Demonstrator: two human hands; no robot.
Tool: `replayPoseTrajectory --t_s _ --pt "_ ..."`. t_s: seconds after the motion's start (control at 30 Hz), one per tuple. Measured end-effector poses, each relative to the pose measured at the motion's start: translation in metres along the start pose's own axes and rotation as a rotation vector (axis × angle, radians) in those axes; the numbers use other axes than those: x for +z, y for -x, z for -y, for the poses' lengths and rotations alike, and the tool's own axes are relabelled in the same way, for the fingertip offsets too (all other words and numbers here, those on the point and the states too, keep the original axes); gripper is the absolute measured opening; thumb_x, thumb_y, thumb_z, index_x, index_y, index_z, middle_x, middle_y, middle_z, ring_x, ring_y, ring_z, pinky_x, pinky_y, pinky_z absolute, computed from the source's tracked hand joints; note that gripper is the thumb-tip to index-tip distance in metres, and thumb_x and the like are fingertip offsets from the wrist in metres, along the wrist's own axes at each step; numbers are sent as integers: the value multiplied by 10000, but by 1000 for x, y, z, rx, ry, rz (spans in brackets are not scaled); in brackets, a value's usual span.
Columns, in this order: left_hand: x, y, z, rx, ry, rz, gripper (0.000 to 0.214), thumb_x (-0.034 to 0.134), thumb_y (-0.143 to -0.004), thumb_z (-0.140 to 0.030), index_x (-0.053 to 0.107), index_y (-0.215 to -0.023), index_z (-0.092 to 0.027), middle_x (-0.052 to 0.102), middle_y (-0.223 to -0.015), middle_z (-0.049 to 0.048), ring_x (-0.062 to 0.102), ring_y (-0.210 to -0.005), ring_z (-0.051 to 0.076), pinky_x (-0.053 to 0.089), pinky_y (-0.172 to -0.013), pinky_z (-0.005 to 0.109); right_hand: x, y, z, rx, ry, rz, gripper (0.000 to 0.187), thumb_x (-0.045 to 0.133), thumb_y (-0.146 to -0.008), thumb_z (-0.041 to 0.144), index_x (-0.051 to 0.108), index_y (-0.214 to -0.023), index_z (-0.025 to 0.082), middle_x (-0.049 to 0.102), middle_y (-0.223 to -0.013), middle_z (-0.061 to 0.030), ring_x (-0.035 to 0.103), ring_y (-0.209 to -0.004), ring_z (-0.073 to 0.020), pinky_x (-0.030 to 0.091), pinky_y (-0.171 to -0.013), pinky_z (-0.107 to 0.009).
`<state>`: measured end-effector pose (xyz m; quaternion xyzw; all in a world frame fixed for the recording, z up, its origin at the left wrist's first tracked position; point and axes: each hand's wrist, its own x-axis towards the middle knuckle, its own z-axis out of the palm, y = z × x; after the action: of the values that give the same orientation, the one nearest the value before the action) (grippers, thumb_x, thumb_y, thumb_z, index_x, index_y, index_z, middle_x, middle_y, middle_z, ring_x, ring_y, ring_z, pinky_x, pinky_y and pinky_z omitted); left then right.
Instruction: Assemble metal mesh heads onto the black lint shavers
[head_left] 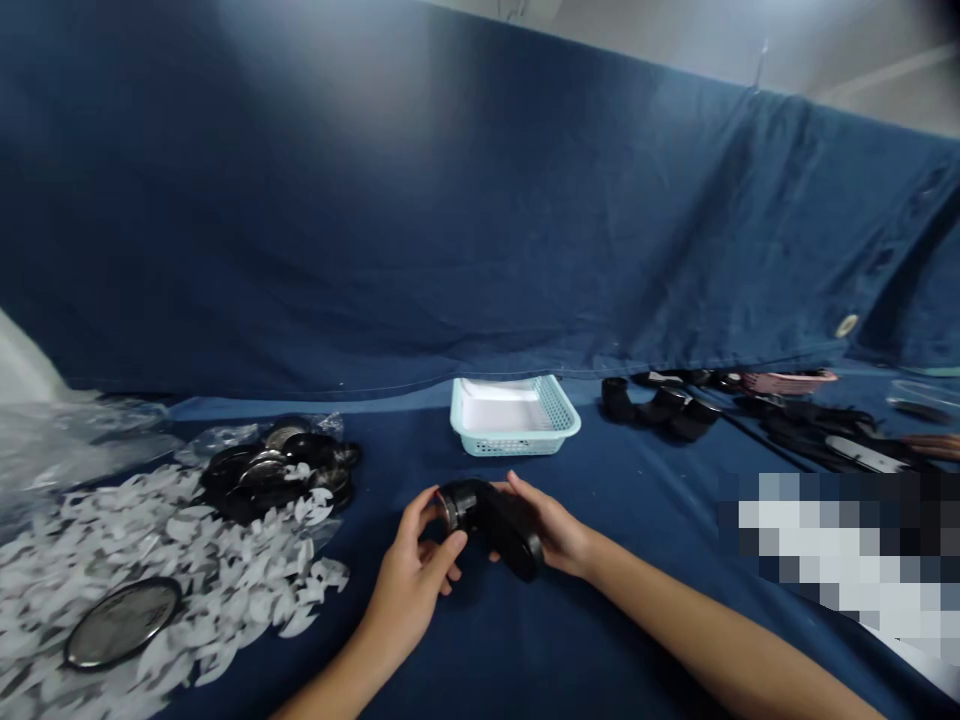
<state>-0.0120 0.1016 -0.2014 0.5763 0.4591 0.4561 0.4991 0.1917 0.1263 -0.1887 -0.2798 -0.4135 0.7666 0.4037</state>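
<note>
Both hands hold one glossy black elbow-shaped part (pixel 504 525) above the blue cloth. My left hand (pixel 420 575) pinches its round, ringed end between thumb and fingers. Around the thicker far side, my right hand (pixel 553 525) is wrapped, with some of its fingers hidden behind the part. The part tilts down toward the right, its rounded end facing me. Its exact kind does not show.
Beyond the hands stands a light-blue basket (pixel 517 442) with white paper inside. White scraps (pixel 247 570), an oval dark disc (pixel 124 622) and black round pieces (pixel 262 475) lie left. Similar black elbow parts (pixel 694 418) and a pink basket (pixel 787 383) lie right; a blue curtain (pixel 450 220) hangs behind.
</note>
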Motion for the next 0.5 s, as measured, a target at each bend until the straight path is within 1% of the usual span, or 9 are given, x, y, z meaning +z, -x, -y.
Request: replayPoseTrajectory --t_s 0.1,0.27,0.4,0.5 --pt "0 -1 0 -5 14 -6 698 660 -790 -496 314 -1348 -259 536 -1297 140 612 -566 116 498 -476 283 -3 -1 0 -32 -3 -16 399 510 -951 454 658 -1167 153 662 -799 -47 601 -638 -146 570 -675 -346" --pt "0 2 -6 -5 8 -5 706 688 -770 -491 314 -1317 -247 554 -1279 141 604 -555 105 505 -498 281 0 2 -1 -112 21 -28 348 628 -884 380 667 -1146 153 659 -835 -48 613 -734 -172 566 -693 -355" --pt "-1 5 -10 1 20 8 693 680 -783 -479 311 -1322 -247 530 -1302 146 595 -556 98 506 -508 288 4 4 -3 -140 48 -33 372 644 -870 437 680 -1111 156 644 -807 -37 606 -705 -168 563 -666 -350" --pt "-3 5 -11 46 26 43 683 664 -807 -456 304 -1357 -273 502 -1330 133 602 -600 105 506 -515 285 7 7 -2 -140 67 -28 413 651 -859 483 675 -1115 159 641 -794 -32 612 -683 -167 556 -660 -351"
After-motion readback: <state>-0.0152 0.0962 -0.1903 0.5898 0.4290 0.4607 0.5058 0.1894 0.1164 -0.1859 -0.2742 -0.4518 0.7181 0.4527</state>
